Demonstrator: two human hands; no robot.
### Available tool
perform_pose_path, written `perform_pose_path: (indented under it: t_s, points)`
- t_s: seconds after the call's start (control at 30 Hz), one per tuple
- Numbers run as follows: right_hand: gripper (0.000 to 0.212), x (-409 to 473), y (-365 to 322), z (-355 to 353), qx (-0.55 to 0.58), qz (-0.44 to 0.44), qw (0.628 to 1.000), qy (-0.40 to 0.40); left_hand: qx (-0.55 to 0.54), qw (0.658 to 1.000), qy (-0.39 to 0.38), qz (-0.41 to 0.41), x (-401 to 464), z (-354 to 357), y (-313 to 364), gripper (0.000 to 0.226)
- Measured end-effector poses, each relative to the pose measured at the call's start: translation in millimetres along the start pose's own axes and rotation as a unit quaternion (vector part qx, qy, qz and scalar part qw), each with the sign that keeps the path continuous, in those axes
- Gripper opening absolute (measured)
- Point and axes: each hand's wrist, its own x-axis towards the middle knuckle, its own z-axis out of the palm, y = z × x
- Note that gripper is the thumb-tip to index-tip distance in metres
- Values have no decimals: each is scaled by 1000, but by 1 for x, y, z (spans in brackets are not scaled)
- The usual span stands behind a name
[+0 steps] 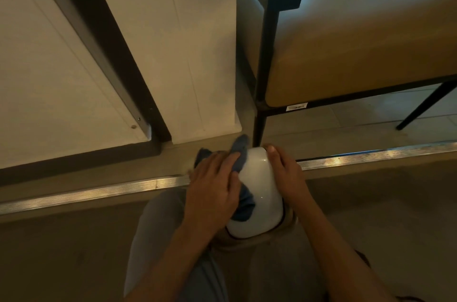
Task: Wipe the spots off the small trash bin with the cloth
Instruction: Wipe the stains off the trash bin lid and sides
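Left hand lies flat, fingers straight, pressing the cloth against the bin's left side. The white bin sits tilted between both hands, over the person's knee. Right hand cups its right side, fingers curled round the far end. A metal strip runs across the floor just beyond the hands, chair farther off.
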Motion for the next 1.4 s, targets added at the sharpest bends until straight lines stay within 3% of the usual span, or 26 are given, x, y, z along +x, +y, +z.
perform_pose_path:
  t_s: [0.13,0.23,0.33,0.5,0.63,0.83,1.0,1.07,1.17,1.3,1.4]
  points:
    - [42,1,2,1,6,21,1000,-2,-60,990,-38,-122,17,-11,-11,39]
    - [39,1,4,1,11,21,1000,3,-11,976,-121,-182,63,-7,2,34]
    - [35,1,2,2,6,10,1000,17,41,985,-130,-110,74,6,23,35]
    - [27,-1,-2,1,8,8,1000,11,83,994,-43,52,6,13,22,47]
    - [29,-3,-6,0,18,30,999,5,39,999,-12,22,-29,4,-7,47]
    - [41,-6,-4,-1,19,32,999,2,-87,993,34,-68,6,2,-4,42]
    - [40,-10,-4,1,15,28,999,4,-125,992,3,-10,4,-5,-2,38]
    - [38,-10,-5,0,22,31,999,2,-193,980,23,-49,-5,-13,-10,40]
    - [33,-7,-7,-2,16,38,999,-14,-233,952,81,-180,-10,-24,-26,33]
    - [27,0,-10,-4,-28,35,999,-22,-202,928,-46,-310,4,-36,-35,50]
    - [34,10,-15,-2,-114,10,993,-16,-215,904,-133,-345,19,-40,-33,62]
